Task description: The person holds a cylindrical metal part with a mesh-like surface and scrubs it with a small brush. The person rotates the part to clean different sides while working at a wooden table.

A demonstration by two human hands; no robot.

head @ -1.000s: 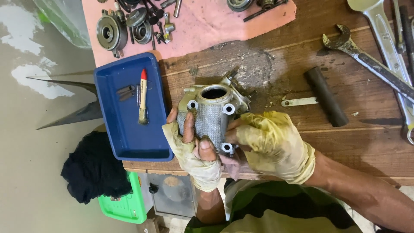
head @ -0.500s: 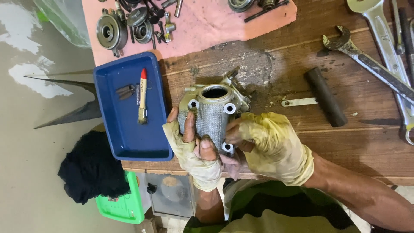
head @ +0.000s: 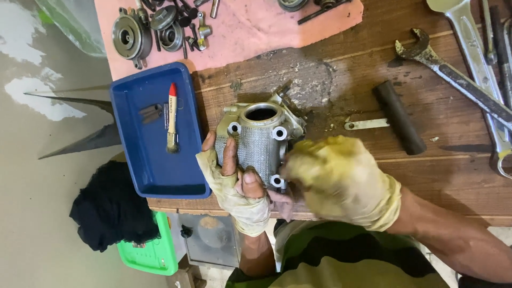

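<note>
The finned engine cylinder [head: 260,141] sat near the workbench [head: 341,96] edge, just right of the blue tray [head: 152,176]. The left hand [head: 234,184] clamped its fins and the right hand [head: 341,181] pressed its side; the bench's grit looked likely to drop into the open bore if it tipped.

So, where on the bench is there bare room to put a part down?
Bare wood lies between the cylinder and the black bar, and below the bar, right of the right hand. The pink cloth's middle is free. Crowded: its left end and the wrenches at right.
</note>
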